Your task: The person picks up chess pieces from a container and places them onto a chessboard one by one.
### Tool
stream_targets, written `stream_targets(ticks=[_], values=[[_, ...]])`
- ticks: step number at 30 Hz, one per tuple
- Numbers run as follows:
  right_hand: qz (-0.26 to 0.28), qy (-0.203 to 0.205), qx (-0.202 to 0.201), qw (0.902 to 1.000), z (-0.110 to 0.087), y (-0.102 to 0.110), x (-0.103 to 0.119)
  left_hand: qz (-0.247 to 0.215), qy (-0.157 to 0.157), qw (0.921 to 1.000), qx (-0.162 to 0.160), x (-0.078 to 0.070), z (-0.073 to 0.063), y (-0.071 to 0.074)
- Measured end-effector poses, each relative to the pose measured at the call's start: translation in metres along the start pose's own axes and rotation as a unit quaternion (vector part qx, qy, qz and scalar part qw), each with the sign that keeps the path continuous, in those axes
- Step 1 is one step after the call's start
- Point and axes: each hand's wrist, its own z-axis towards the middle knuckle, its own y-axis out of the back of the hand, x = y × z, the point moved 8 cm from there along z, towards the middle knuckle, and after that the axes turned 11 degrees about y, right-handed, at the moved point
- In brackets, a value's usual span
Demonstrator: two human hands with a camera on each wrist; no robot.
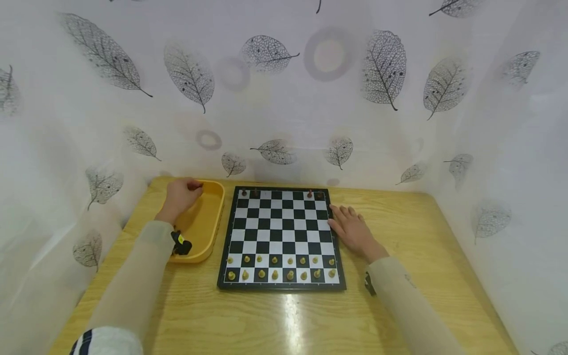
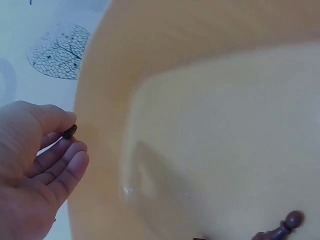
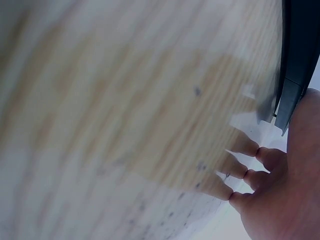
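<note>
Table, with straight-grained, light wood surface, carrying the following: one chessboard, lying near the middle of the far edge; one yellow tray, sitting toward the far left corner; one left hand, hanging over the tray's far end, its thumb and fingers pinching a small dark piece beside the tray wall; one right hand, resting at the board's right edge, its fingers extending slightly apart and gripping nothing. Hazards, as judged: the dark piece is sitting at the very fingertips, so a loosening pinch could be dropping it into the tray or over the rim; the right hand is lying against the board's frame, so a careless push could be skewing the board and toppling the slim pieces. Materials and shapes: the tray is showing smooth, plastic-looking walls and rounded corners, with a brown, ball-headed piece lying inside; the board is presenting flat black and white squares within a dark frame; sixteen yellowish pieces are filling its two near rows; four dark red-brown pieces are standing in its far row, two toward each corner; a pale sheet, printed with veined leaves, is hanging behind
</note>
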Motion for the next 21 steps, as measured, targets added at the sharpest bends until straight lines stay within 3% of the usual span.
stream_targets(ticks=[6, 13, 21], values=[[0.001, -0.002, 0.002, 1.0, 0.001, -0.001, -0.001, -0.026, -0.011, 0.9996, -0.006, -0.012, -0.001, 0.007], [-0.001, 0.0, -0.006, 1.0, 0.0, 0.003, 0.002, -0.039, -0.005, 0.9991, 0.013, -0.029, -0.001, 0.008], [-0.003, 0.005, -0.008, 1.0, -0.001, 0.004, 0.003, -0.038, 0.012, 0.9989, 0.025, -0.047, -0.001, 0.001]])
